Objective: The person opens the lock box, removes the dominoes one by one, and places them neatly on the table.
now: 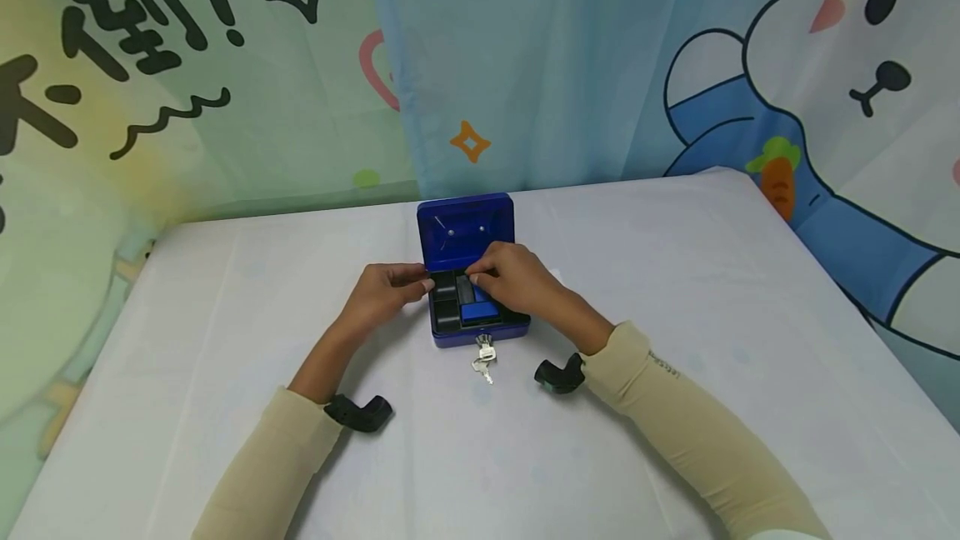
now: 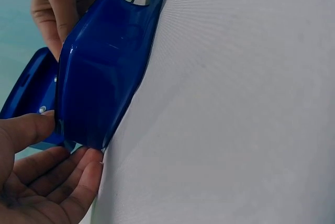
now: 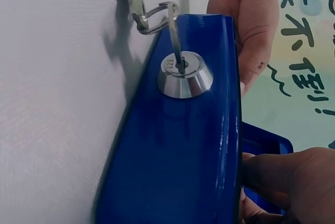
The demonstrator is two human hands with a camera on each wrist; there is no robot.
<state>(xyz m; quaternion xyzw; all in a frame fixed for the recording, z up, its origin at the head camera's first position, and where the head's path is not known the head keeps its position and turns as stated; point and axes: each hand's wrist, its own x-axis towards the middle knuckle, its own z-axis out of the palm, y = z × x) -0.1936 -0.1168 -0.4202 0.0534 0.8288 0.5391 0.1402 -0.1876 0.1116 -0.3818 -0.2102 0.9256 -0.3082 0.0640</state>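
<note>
A blue metal cash box (image 1: 444,341) stands on the table, its lid (image 1: 465,232) raised at the back. Inside lies a black compartment tray (image 1: 447,317) with blue pieces (image 1: 480,310) and a narrow dark grey piece (image 1: 466,289). My left hand (image 1: 382,297) grips the box's left rear edge. In the left wrist view, the thumb (image 2: 31,128) lies at the rim and the fingers are against the outer side. Over the tray, my right hand (image 1: 517,277) has curled fingers, thumb and forefinger pinching at the dark grey piece's upper end; their tips are partly hidden.
A key sits in the silver lock (image 3: 184,80) on the box front, with another key (image 1: 482,368) hanging on its ring. White cloth covers the table (image 1: 637,257). Printed curtains (image 1: 555,65) hang behind its far edge. Black wrist cameras (image 1: 360,413) are worn on both arms.
</note>
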